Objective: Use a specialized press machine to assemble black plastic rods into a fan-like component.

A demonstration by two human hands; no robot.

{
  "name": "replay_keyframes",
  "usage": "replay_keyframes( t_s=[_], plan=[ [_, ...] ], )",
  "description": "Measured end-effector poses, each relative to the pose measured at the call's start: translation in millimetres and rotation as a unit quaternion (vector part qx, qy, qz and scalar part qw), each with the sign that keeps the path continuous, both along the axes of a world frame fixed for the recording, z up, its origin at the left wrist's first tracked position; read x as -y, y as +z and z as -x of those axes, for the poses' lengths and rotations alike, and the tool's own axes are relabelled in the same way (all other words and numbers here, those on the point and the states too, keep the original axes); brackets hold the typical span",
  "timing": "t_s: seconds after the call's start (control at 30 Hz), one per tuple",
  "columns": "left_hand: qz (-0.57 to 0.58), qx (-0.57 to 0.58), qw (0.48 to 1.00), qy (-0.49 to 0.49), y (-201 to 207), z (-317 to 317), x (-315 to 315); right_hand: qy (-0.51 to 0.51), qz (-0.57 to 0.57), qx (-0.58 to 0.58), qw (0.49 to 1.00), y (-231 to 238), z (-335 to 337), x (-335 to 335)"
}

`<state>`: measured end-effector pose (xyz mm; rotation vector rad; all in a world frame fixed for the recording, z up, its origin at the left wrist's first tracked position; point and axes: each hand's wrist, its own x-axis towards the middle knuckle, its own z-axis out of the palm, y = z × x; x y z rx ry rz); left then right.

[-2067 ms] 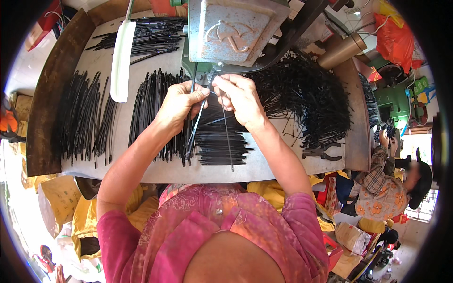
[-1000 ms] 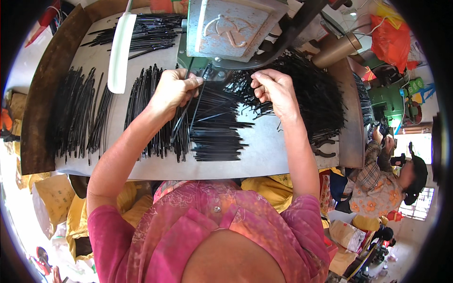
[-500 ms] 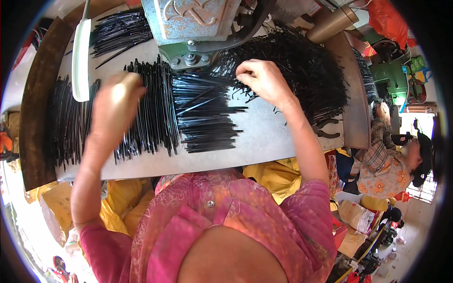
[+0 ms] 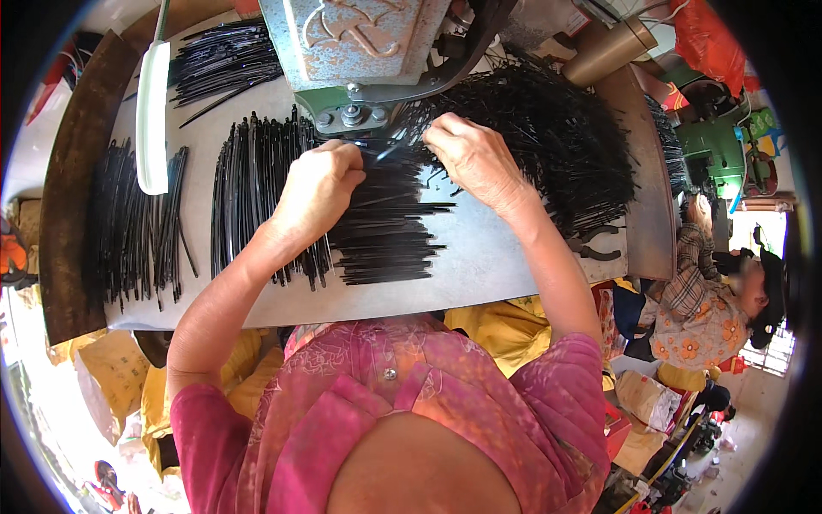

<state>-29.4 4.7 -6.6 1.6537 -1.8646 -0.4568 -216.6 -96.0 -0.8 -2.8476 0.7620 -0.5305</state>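
My left hand [image 4: 318, 187] is closed in a pinch just below the green base [image 4: 351, 120] of a machine. What lies between its fingertips is too small to make out. Beyond a short gap, my right hand [image 4: 475, 163] has its fingers curled together at the edge of a tangled heap of thin black rods [image 4: 556, 146]; its grip is hidden. A blurred, shiny sliver [image 4: 390, 152] shows between the two hands. Below them, black rods lie crosswise in a stack [image 4: 385, 248]. An upright row of rods [image 4: 257, 188] runs beside and partly behind my left hand.
The machine's worn blue-grey housing [image 4: 351, 43] overhangs the metal table [image 4: 488, 257]. A white lamp [image 4: 152, 120] hangs at the left, over more rods [image 4: 120, 231]. Pliers [image 4: 597, 244] lie at right, near a brass-coloured cylinder [image 4: 608, 53]. Another person [image 4: 702, 308] sits at far right.
My left hand has swung right from the upright rods to the machine's base, by the crosswise stack. My right hand has stayed nearly in place. The view has shifted slightly.
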Motion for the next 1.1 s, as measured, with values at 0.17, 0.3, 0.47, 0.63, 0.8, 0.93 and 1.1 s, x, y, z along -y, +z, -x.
replay_keyframes(
  t_s=[0.17, 0.3, 0.47, 0.63, 0.8, 0.93, 1.1],
  plan=[
    [-0.112, -0.181, 0.975, 0.058, 14, -6, -2, 0.021, 0.030, -0.025, 0.999, -8, -4, 0],
    [-0.108, -0.180, 0.974, 0.084, 15, -16, -4, 0.030, 0.082, -0.027, 0.996, -10, -3, 0],
    [-0.009, -0.073, 0.993, 0.094, 1, -31, -4, -0.014, 0.006, 0.029, 0.999, 6, -12, -14],
    [0.100, 0.080, 0.989, 0.072, -1, -32, -2, -0.053, -0.253, 0.105, 0.960, 3, -29, -13],
    [0.146, 0.232, 0.960, 0.061, 19, -29, -4, -0.041, -0.540, 0.236, 0.807, -2, -35, -9],
    [0.110, 0.224, 0.967, 0.040, 21, -29, -10, -0.049, -0.584, 0.251, 0.770, -1, -36, -9],
    [-0.052, -0.217, 0.972, 0.074, 21, -20, -9, -0.044, -0.593, 0.282, 0.753, -2, -44, -12]
  ],
)
